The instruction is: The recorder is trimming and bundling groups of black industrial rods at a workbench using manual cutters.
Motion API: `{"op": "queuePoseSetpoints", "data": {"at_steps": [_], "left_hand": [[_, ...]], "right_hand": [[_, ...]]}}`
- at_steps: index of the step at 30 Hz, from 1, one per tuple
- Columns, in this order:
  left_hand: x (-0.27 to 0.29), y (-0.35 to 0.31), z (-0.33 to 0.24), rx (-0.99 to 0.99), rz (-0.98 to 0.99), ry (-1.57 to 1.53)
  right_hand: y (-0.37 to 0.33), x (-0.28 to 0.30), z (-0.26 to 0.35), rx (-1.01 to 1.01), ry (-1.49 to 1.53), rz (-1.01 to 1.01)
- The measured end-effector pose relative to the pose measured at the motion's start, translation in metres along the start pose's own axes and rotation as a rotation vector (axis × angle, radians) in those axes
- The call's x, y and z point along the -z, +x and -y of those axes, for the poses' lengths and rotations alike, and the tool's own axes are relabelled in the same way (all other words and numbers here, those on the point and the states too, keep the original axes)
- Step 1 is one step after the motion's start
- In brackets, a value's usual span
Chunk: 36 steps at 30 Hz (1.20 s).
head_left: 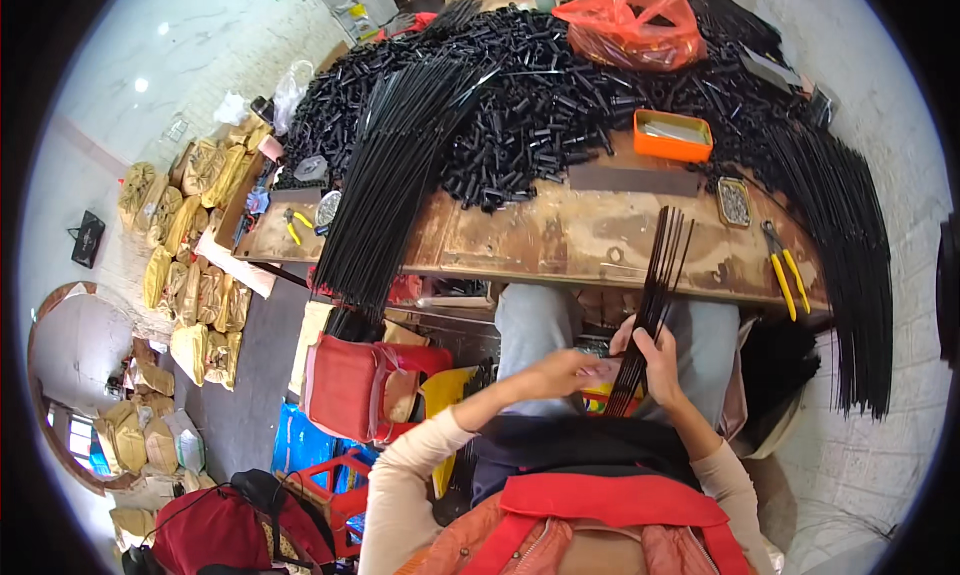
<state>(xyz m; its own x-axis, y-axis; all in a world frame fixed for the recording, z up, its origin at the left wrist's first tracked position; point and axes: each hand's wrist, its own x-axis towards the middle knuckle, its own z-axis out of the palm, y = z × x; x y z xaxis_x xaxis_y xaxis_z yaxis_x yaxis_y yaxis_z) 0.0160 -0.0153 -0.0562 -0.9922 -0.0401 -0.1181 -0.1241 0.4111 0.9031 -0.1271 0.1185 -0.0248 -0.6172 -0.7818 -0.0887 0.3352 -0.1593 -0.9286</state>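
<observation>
My right hand [657, 365] is closed around a small bundle of thin black rods [664, 265]. They stand tilted over my lap, their upper ends reaching above the table's front edge. Just left of the bundle is my left hand [568, 373], its fingers curled together toward the rods. Whether anything small is between those fingers cannot be made out. A thick sheaf of long black rods [385, 175] lies across the table to the left, overhanging the front edge. Another sheaf [850, 265] hangs over the right side.
A large heap of short black tubular parts [520, 105] covers the back of the wooden table [480, 240]. On it are an orange tray [672, 153], a small tin of metal bits [733, 203], yellow-handled pliers [785, 270] and a red plastic bag [635, 25]. A red stool [345, 390] stands left.
</observation>
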Motion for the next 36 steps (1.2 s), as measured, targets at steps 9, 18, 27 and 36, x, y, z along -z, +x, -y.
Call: {"op": "queuePoseSetpoints", "data": {"at_steps": [9, 18, 27, 36], "left_hand": [[0.189, 0.148, -0.053, -0.148, -0.744, 0.884], [0.226, 0.204, -0.039, -0.023, -0.638, 1.528], [0.247, 0.105, -0.015, -0.183, -0.732, 0.813], [0.203, 0.126, -0.03, -0.105, -0.617, 1.318]], "right_hand": [[0.046, 0.002, 0.004, 0.003, 0.093, -0.054], [0.044, 0.0, 0.001, 0.0, 0.09, -0.031], [0.047, -0.001, 0.0, 0.02, 0.083, -0.003], [0.042, -0.01, 0.005, 0.039, 0.061, 0.006]]}}
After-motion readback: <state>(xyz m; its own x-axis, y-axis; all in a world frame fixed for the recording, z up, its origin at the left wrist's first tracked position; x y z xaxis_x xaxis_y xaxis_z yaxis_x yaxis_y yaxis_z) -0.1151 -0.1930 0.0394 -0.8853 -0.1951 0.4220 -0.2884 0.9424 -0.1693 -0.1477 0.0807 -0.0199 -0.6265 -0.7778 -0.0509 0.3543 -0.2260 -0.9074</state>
